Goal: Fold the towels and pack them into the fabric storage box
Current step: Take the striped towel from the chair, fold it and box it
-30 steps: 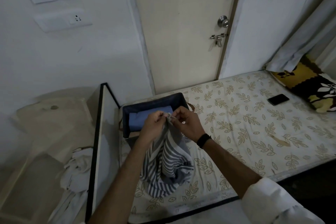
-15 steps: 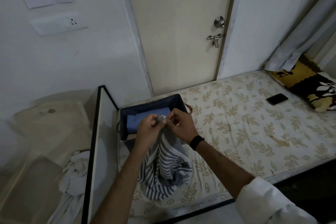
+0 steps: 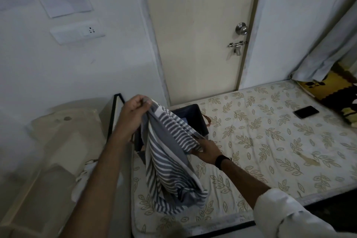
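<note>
A grey-and-white striped towel (image 3: 170, 162) hangs over the bed in front of me. My left hand (image 3: 135, 114) pinches its top corner, raised high. My right hand (image 3: 205, 149) grips its edge lower down and to the right, so the upper edge slopes between the two hands. The towel's lower end bunches on the mattress. Behind the towel stands the dark blue fabric storage box (image 3: 197, 116), mostly hidden; a sliver of light blue cloth shows inside it.
The bed's leaf-print mattress (image 3: 260, 150) stretches to the right, with a black phone (image 3: 306, 111) and a patterned pillow (image 3: 336, 94) near its far end. A black-framed board (image 3: 114, 118) stands at the bed's left edge. White cloth (image 3: 85, 176) lies beside it. A closed door (image 3: 199, 31) stands behind.
My hands, held together at the towel's top, have parted: the left rose to the left, the right slid down and right along the edge. The towel now covers most of the box.
</note>
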`<state>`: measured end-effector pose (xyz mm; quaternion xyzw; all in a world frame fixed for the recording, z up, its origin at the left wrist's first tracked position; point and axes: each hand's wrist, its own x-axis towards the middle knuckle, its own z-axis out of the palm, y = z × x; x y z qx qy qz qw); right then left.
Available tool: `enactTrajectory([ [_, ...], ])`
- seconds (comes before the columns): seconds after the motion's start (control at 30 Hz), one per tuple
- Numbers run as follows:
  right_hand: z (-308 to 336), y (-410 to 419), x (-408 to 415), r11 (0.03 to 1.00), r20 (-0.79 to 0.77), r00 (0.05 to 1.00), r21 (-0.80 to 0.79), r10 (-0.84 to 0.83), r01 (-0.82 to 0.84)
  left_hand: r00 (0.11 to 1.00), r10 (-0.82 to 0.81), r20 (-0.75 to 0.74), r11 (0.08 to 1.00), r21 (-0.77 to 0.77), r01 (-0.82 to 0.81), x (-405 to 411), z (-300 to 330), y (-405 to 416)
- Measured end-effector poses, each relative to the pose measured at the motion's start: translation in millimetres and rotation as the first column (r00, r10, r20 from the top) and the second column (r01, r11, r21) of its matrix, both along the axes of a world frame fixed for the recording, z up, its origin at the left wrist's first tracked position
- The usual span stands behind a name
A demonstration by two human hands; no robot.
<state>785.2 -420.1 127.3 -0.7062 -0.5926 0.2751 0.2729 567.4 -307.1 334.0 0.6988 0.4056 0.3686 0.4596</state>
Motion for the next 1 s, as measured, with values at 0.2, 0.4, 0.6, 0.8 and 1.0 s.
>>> enactTrajectory([
  [0.2, 43, 22, 22, 0.977, 0.157, 0.976, 0.172, -0.153, 0.126, 0.995, 0.048, -0.085, 0.996, 0.082, -0.041, -31, 24, 29],
  [0.4, 156, 70, 56, 0.927, 0.24, 0.926, 0.312, -0.29, 0.209, 0.973, 0.176, -0.149, 0.963, 0.232, -0.139, -66, 61, 61],
  [0.6, 244, 97, 75, 0.933, 0.409, 0.885, 0.352, -0.223, 0.072, 0.881, 0.238, -0.408, 0.91, 0.411, -0.056, -86, 86, 78],
  [0.8, 288, 95, 54, 0.918, 0.575, 0.811, 0.369, -0.107, -0.141, 0.834, 0.315, -0.454, 0.844, 0.536, -0.027, -95, 84, 88],
  [1.0, 303, 87, 54, 0.829, 0.564, 0.737, 0.56, -0.373, -0.009, 0.756, 0.369, -0.541, 0.817, 0.577, 0.014, -99, 81, 89],
])
